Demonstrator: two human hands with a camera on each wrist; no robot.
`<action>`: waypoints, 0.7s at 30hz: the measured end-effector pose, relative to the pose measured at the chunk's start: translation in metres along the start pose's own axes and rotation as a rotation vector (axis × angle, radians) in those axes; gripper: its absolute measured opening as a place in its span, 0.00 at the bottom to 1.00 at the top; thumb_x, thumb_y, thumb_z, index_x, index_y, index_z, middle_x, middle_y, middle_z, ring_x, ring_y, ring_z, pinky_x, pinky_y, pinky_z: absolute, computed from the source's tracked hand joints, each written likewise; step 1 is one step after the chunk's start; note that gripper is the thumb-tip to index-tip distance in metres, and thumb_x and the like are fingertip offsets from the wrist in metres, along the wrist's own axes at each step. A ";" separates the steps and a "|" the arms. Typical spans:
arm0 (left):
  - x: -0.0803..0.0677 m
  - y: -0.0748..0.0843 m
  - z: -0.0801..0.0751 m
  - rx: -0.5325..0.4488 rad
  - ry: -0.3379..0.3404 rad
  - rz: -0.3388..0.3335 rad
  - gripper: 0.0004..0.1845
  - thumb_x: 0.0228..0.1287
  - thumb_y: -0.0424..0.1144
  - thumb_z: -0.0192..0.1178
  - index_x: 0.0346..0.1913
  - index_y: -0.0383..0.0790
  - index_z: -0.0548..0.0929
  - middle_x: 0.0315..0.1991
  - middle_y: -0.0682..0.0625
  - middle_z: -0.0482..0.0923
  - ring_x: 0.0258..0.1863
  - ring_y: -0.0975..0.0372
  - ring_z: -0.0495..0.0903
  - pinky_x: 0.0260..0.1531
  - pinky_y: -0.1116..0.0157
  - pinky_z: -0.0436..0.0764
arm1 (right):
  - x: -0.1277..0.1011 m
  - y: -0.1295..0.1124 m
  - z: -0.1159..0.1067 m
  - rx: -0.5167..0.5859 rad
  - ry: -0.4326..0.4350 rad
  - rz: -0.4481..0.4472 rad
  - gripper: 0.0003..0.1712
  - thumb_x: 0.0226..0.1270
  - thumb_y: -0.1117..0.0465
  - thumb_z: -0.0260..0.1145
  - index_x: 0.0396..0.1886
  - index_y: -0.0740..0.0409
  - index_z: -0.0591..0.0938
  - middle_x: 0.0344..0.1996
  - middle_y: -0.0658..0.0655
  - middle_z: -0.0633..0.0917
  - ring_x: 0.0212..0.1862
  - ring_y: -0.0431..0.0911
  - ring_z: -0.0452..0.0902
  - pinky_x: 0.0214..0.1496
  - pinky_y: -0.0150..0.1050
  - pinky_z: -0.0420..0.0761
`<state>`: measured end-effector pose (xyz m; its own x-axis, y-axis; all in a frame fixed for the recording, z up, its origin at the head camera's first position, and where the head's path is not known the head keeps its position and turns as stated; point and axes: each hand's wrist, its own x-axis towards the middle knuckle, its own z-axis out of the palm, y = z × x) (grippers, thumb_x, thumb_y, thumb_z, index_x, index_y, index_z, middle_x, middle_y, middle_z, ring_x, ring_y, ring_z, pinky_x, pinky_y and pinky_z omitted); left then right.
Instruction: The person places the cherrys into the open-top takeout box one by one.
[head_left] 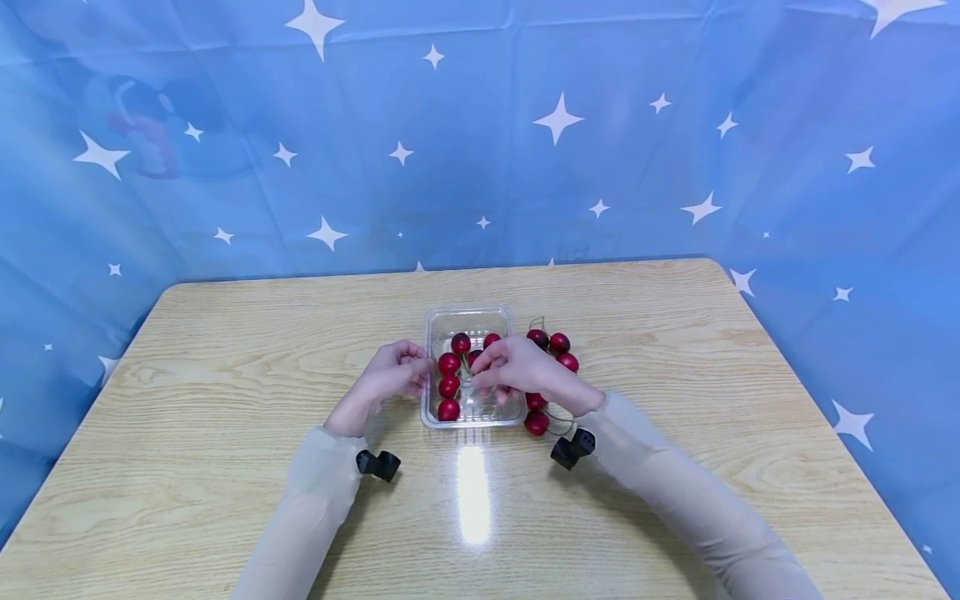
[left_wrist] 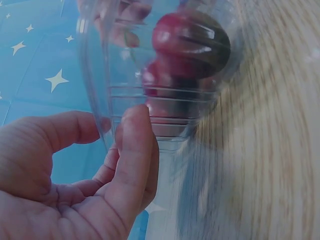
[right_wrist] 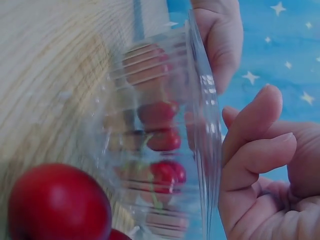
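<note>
A clear plastic box (head_left: pixel 468 423) stands on the table with several red cherries (head_left: pixel 448 364) in it, some with green stems. At its left rim is my left hand (head_left: pixel 392 372). In the left wrist view, the left hand (left_wrist: pixel 100 185) pinches the rim and side wall between thumb and fingers. My right hand (head_left: pixel 517 367) hovers over the right part of the box and hides some of its contents. The right wrist view shows the right hand (right_wrist: pixel 265 170) with loosely bent fingers and nothing visible between them.
More cherries (head_left: pixel 536 423) with stems lie on the table right of the box, partly under the right wrist. One loose cherry (right_wrist: pixel 59 202) is close to the right wrist camera. The wooden table (head_left: pixel 225 417) ends at a blue star-patterned cloth (head_left: pixel 480 125).
</note>
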<state>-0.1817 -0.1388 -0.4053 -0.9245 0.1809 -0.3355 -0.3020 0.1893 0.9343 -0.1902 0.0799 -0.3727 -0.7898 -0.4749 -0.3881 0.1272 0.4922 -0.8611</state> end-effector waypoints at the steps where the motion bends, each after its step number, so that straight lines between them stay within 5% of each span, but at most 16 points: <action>1: 0.000 0.000 0.000 -0.002 0.000 -0.001 0.07 0.65 0.28 0.53 0.44 0.28 0.70 0.26 0.47 0.74 0.22 0.63 0.76 0.26 0.68 0.83 | -0.002 0.000 -0.002 0.002 -0.005 -0.010 0.15 0.62 0.65 0.64 0.46 0.70 0.78 0.27 0.62 0.85 0.14 0.39 0.74 0.16 0.28 0.70; 14: -0.001 0.001 0.001 -0.027 -0.010 0.006 0.06 0.65 0.28 0.52 0.42 0.28 0.70 0.25 0.47 0.75 0.21 0.63 0.76 0.24 0.70 0.82 | -0.019 0.005 -0.026 0.022 0.030 -0.079 0.16 0.62 0.64 0.65 0.46 0.70 0.79 0.29 0.66 0.85 0.13 0.37 0.72 0.12 0.26 0.62; 21: -0.001 0.001 0.001 -0.030 -0.014 0.010 0.07 0.64 0.28 0.53 0.42 0.28 0.70 0.25 0.47 0.75 0.21 0.64 0.76 0.23 0.70 0.82 | -0.026 0.013 -0.038 0.085 0.034 -0.091 0.18 0.63 0.64 0.64 0.48 0.73 0.76 0.24 0.60 0.84 0.14 0.38 0.71 0.12 0.26 0.63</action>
<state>-0.1808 -0.1381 -0.4043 -0.9243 0.1963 -0.3274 -0.2997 0.1582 0.9408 -0.1906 0.1269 -0.3614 -0.8203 -0.4888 -0.2969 0.1031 0.3842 -0.9175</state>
